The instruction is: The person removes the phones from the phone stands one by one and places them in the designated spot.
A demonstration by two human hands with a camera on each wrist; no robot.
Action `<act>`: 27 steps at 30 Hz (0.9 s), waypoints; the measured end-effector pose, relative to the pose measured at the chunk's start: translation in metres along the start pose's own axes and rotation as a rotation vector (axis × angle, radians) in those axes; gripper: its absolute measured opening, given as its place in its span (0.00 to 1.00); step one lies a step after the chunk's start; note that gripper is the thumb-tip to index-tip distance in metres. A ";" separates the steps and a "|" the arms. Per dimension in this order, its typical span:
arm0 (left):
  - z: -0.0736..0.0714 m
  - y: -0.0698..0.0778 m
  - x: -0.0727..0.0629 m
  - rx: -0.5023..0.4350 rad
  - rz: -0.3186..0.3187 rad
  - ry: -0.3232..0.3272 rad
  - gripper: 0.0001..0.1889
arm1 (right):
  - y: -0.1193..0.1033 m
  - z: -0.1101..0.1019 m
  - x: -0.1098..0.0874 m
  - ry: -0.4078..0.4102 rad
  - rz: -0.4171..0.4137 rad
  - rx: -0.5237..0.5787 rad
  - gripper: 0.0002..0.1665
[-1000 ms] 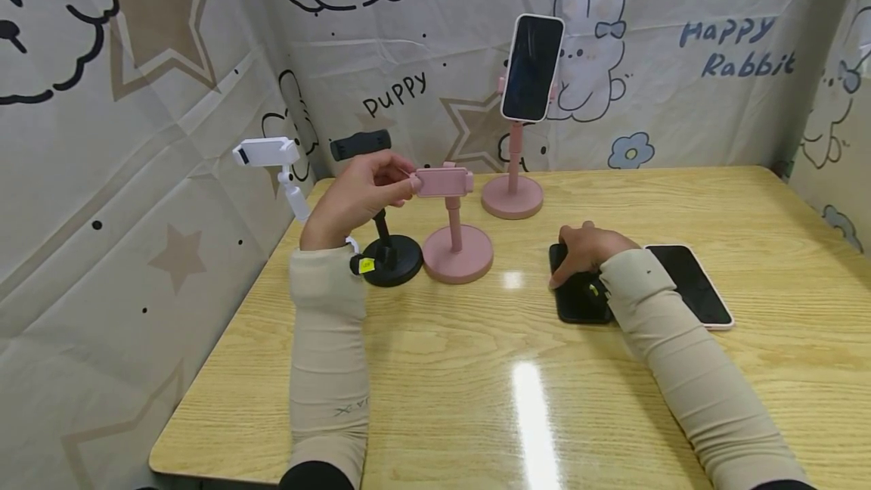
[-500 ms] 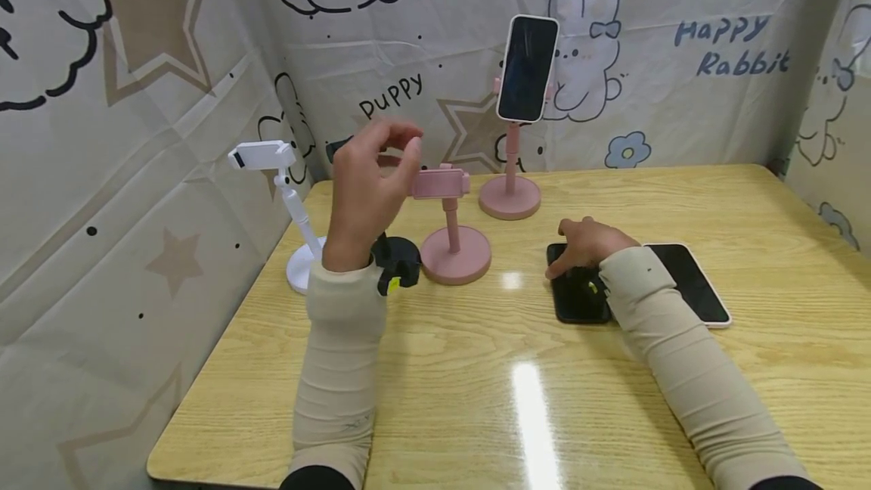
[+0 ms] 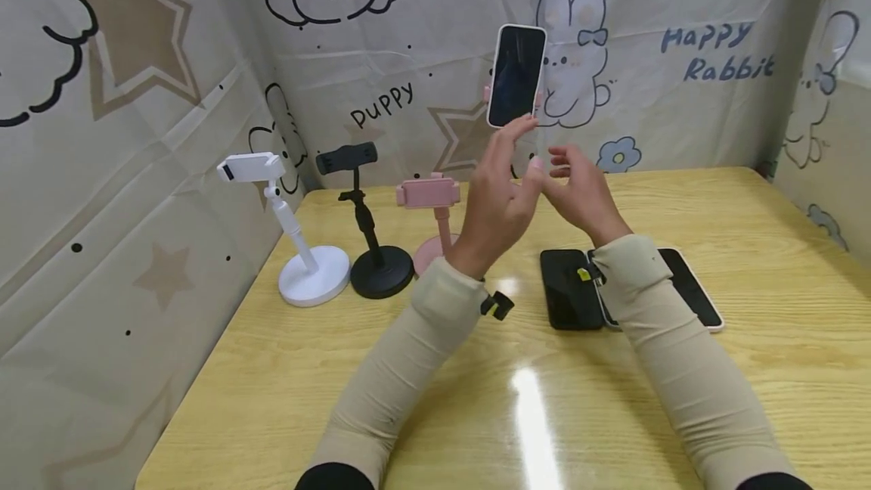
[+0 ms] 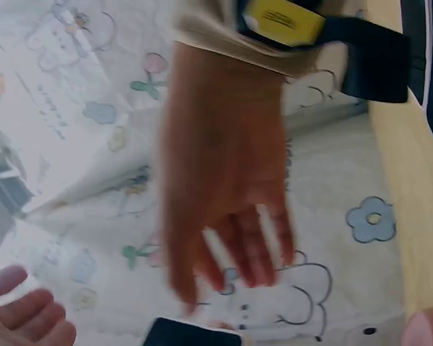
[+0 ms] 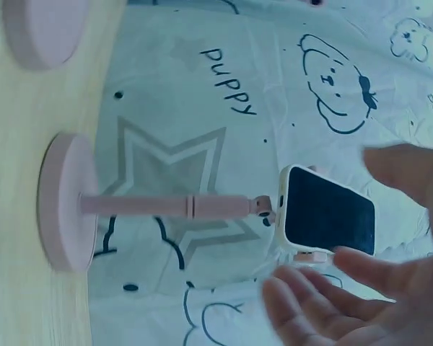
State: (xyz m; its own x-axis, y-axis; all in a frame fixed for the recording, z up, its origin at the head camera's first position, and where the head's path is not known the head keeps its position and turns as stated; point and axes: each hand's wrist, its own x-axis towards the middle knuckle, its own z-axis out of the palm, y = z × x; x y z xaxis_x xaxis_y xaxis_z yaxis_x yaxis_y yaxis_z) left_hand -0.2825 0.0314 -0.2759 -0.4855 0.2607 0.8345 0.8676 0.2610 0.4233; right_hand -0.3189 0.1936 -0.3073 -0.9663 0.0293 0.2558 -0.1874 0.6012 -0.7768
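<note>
A white-framed phone (image 3: 517, 75) stands nearly upright in the clamp of the rear pink phone stand (image 5: 169, 206). My left hand (image 3: 495, 199) is raised just in front of it, with fingers extended and the fingertips overlapping the phone's lower edge in the head view. Beside it my right hand (image 3: 581, 191) is up off the table, its fingers loosely bent and holding nothing. In the right wrist view, the right thumb and fingers spread near the phone. The hands hide most of this stand's post and base in the head view.
A white stand (image 3: 313, 277), a black stand (image 3: 382, 271) and another pink stand (image 3: 429, 193) line the table's left side. A black phone (image 3: 570, 289) lies beside a white-edged phone (image 3: 695, 293), with another phone between them partly under my right sleeve. Printed cloth hangs behind.
My left hand has left the front pink stand and swung right towards the rear one. My right hand has lifted off the phones on the table and risen beside it.
</note>
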 end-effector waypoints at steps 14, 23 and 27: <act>0.038 -0.055 0.071 -0.160 -0.624 0.159 0.33 | -0.031 -0.015 0.061 0.094 0.004 0.358 0.44; 0.053 -0.083 0.075 -0.169 -0.787 0.238 0.32 | -0.021 -0.005 0.078 0.060 0.046 0.419 0.44; 0.058 -0.092 0.079 -0.177 -0.796 0.276 0.31 | -0.020 -0.002 0.084 0.027 0.055 0.483 0.44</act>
State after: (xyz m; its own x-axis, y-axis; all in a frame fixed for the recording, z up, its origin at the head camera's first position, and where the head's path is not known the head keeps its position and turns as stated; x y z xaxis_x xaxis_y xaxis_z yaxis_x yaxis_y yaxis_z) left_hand -0.4068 0.0816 -0.2695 -0.9329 -0.1800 0.3119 0.2949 0.1149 0.9486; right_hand -0.3959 0.1859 -0.2691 -0.9733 0.0749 0.2171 -0.2032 0.1595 -0.9661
